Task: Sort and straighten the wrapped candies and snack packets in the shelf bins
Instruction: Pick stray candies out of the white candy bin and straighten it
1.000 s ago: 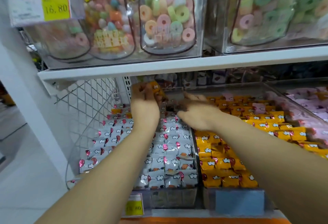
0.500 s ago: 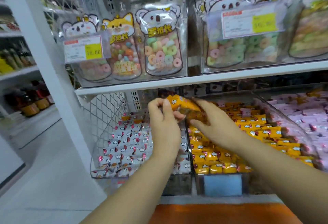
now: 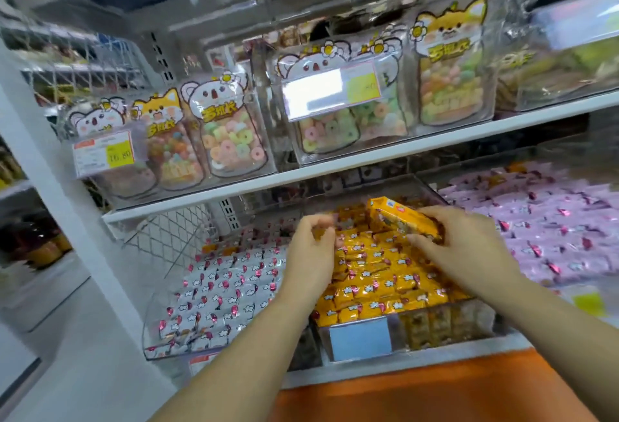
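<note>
My right hand (image 3: 465, 247) grips a handful of orange wrapped candies (image 3: 398, 217) above the back of the middle clear bin (image 3: 445, 324), which is filled with orange candies (image 3: 378, 284). My left hand (image 3: 311, 251) hovers over the bin's left side with fingers curled; motion blur hides whether it holds anything. To the left is a clear bin of white candies (image 3: 221, 294). On the right lies a bin of pink candies (image 3: 542, 231).
The shelf above (image 3: 368, 160) carries clear boxes of animal-shaped pouches of ring gummies (image 3: 231, 140) with price tags (image 3: 104, 154). A wire mesh divider (image 3: 167, 234) closes the left end. An orange surface (image 3: 418, 395) lies below the shelf front. An aisle floor opens at left.
The orange candies moved from both hands over the white bin to my right hand over the orange bin. My left hand let go of them. The view swung right and upward.
</note>
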